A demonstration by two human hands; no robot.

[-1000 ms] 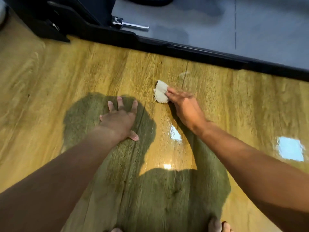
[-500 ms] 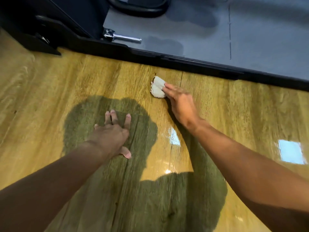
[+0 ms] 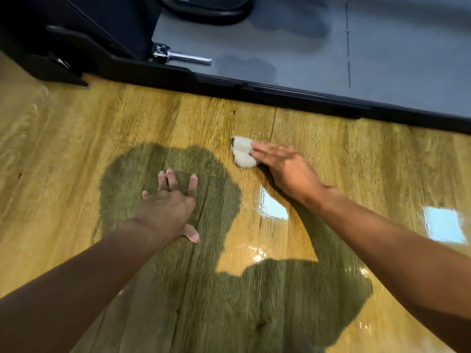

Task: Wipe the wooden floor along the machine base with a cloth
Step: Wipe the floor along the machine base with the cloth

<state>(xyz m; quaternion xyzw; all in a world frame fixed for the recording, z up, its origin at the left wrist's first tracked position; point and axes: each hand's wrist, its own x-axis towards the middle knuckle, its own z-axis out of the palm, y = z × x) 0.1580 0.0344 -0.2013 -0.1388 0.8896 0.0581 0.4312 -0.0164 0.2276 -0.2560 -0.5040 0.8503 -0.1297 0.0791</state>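
White cloth (image 3: 242,152) has been drawn back from the black machine base (image 3: 293,96) onto open wooden floor (image 3: 76,138) — pressed flat under the right hand (image 3: 285,169); the left hand (image 3: 169,207) stays spread, bracing. The edge strip likely needs another pass.

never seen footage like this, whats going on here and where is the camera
The camera sits on a person's head, looking forward and down, so both bare arms reach into view from below. The left hand lies flat on the wooden floor, apparently as a prop. The right hand presses a small white cloth onto the floor, short of the black machine base. Behind that edge lies a grey deck with a chrome pin. The dark patch is the person's shadow; the bright squares are reflections.
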